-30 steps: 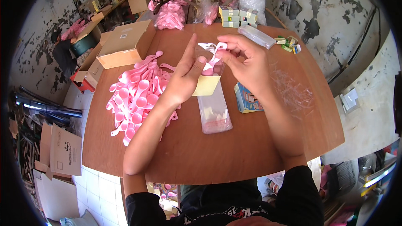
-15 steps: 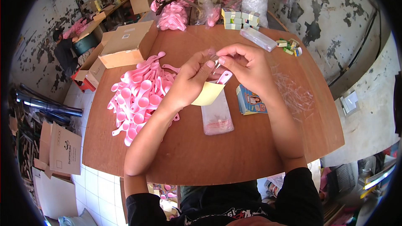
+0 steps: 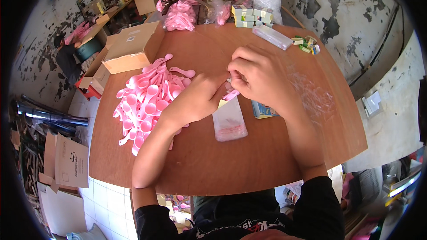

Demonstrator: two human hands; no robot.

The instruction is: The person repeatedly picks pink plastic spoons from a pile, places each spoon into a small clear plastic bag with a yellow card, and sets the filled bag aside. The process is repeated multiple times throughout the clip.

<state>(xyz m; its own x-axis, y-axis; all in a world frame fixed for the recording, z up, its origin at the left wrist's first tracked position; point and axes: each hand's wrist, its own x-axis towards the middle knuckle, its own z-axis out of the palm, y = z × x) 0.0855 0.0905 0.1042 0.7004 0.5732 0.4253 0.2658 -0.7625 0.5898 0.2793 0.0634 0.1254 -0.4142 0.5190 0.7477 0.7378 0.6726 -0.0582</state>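
My left hand [image 3: 198, 100] is closed around a pink measuring spoon [image 3: 231, 94] and a yellow card [image 3: 222, 103], both mostly hidden behind its fingers. My right hand [image 3: 258, 78] pinches at the spoon's upper end, fingertips meeting those of the left; clear plastic film shows there in the earlier frame. Below the hands lies a stack of clear plastic bags [image 3: 230, 124] on the brown table [image 3: 213, 164]. Partly covered by my right wrist is a stack of blue printed cards [image 3: 264, 110]. A heap of pink spoons [image 3: 144, 104] spreads left of my left forearm.
Thin clear plastic strips [image 3: 313, 95] are scattered at the right. Along the far edge are a cardboard box [image 3: 133, 46], bundled card stacks [image 3: 251, 17], a clear plastic packet [image 3: 272, 37] and small green-and-yellow pieces [image 3: 304, 43]. Two people sit working at the far left.
Both hands have turned and come down a little, their fingertips closer together. The yellow card and spoon handle, plainly visible before, are now mostly covered by the left hand.
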